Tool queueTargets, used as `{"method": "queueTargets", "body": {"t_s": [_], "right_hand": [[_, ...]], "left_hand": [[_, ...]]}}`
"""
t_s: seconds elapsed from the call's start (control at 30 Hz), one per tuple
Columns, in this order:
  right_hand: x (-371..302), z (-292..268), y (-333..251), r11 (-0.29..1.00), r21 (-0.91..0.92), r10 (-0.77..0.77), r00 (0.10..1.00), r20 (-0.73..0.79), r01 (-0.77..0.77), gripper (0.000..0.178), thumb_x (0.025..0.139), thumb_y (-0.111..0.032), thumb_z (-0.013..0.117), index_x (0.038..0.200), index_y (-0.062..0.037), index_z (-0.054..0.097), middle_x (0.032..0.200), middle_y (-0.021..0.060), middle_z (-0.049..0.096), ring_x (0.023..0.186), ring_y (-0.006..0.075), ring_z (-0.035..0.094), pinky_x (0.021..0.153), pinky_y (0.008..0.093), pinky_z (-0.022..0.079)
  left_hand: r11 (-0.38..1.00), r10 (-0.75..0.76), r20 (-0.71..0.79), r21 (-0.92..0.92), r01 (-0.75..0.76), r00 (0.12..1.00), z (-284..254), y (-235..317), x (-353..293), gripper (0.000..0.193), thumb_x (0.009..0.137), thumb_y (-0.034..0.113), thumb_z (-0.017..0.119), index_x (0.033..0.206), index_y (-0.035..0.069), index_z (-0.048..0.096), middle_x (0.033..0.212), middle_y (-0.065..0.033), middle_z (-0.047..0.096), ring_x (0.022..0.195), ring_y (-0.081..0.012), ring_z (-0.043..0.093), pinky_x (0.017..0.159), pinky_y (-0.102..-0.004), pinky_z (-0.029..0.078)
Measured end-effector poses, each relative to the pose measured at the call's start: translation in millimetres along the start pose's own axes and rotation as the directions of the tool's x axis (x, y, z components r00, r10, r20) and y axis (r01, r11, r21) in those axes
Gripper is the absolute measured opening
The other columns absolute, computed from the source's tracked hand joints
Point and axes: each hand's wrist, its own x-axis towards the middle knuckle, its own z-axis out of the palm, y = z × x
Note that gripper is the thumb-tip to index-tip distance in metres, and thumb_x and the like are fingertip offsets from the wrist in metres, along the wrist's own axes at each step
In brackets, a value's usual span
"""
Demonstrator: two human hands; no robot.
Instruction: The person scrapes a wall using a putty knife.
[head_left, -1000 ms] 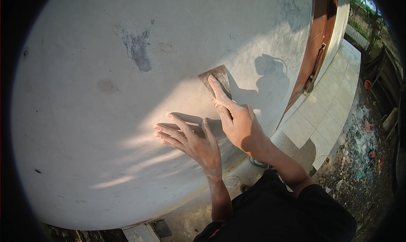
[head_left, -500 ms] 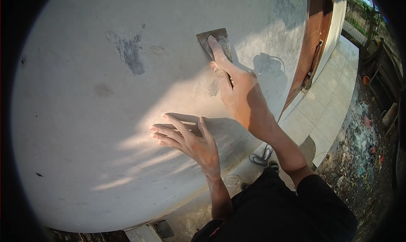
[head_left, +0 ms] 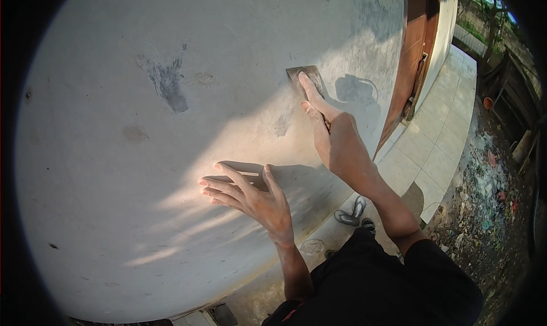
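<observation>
My right hand (head_left: 336, 129) grips a putty knife (head_left: 305, 75), its thumb lying along the flat grey blade. The blade's wide end rests against a pale plastered wall (head_left: 114, 212), near the border between sunlight and shade. Lower and to the left, my left hand (head_left: 250, 195) has its fingers spread, the tips at the wall's surface, and it holds nothing. Whitish dust covers both hands. A dark grey scuffed patch (head_left: 165, 81) marks the wall left of the blade, and a smaller grey smudge (head_left: 282, 124) shows below it.
Right of the wall stands a brown wooden door (head_left: 415, 47). A tiled ledge (head_left: 433, 121) runs beside it, and littered ground (head_left: 484, 206) lies farther right. Grey sandals (head_left: 350, 212) rest on the floor by my feet. An orange pot (head_left: 488, 103) sits at the far right.
My right hand has drawn the putty knife down and to the right along the wall. The left hand keeps its place, and the view has shifted slightly.
</observation>
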Motion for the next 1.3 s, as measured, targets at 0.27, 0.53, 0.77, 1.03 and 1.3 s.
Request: {"method": "queueTargets", "body": {"t_s": [0.27, 0.53, 0.77, 1.03, 1.3], "right_hand": [[24, -23, -4, 0.995, -0.1, -0.013, 0.996, -0.086, 0.005, 0.047, 0.096, -0.004, 0.048, 0.142, 0.004, 0.043, 0.067, 0.0294, 0.046, 0.056, 0.0201, 0.034, 0.055, 0.0363, 0.039], [27, -27, -5, 0.995, -0.056, 0.074, 0.996, -0.055, -0.077, 0.038, 0.102, -0.016, 0.05, 0.136, 0.0015, 0.053, 0.059, 0.01, 0.035, 0.056, 0.0084, 0.028, 0.052, 0.0291, 0.035], [37, -32, -2, 0.995, -0.093, 0.037, 0.999, -0.036, -0.041, 0.022, 0.1, -0.011, 0.052, 0.113, 0.0064, 0.056, 0.062, 0.0157, 0.049, 0.059, 0.0091, 0.031, 0.053, 0.0314, 0.036], [13, -14, 6, 1.0, -0.008, 0.015, 1.0, 0.005, -0.015, 0.044, 0.102, -0.015, 0.051, 0.143, -0.003, 0.045, 0.068, 0.0088, 0.03, 0.056, 0.0075, 0.028, 0.05, 0.0284, 0.032], [10, -4, 6, 0.998, -0.042, 0.04, 0.999, 0.013, -0.039, 0.046, 0.1, -0.01, 0.051, 0.145, -0.0061, 0.043, 0.085, 0.0239, 0.068, 0.045, 0.0246, 0.053, 0.049, 0.0344, 0.044]], "left_hand": [[1.0, 0.01, -0.012, 0.025, -0.009, 1.0, 0, 0, -1, 0.086, 0.091, 0.037, 0.065, 0.156, 0.007, 0.018, 0.16, -0.0292, -0.006, 0.146, -0.0487, -0.012, 0.114, -0.0686, 0.0], [1.0, -0.008, -0.005, 0.029, 0.009, 1.0, 3, -1, 3, 0.089, 0.091, 0.041, 0.064, 0.157, 0.008, 0.014, 0.16, -0.0286, -0.007, 0.146, -0.0483, -0.012, 0.115, -0.0669, 0.0], [0.998, -0.029, -0.016, 0.061, 0.03, 0.999, 7, -4, -2, 0.097, 0.086, 0.046, 0.069, 0.157, 0.012, 0.013, 0.162, -0.0239, -0.006, 0.148, -0.0465, -0.009, 0.117, -0.0649, 0.003], [0.999, -0.025, 0.0, 0.039, 0.025, 1.0, 7, 0, 0, 0.091, 0.09, 0.042, 0.067, 0.157, 0.007, 0.015, 0.16, -0.0292, -0.008, 0.146, -0.0491, -0.012, 0.114, -0.0683, 0.003], [0.995, -0.021, -0.047, 0.099, 0.025, 0.999, 7, -9, -2, 0.096, 0.086, 0.047, 0.07, 0.157, 0.014, 0.015, 0.161, -0.0241, -0.006, 0.147, -0.0466, -0.009, 0.116, -0.0672, 0.005]]}}
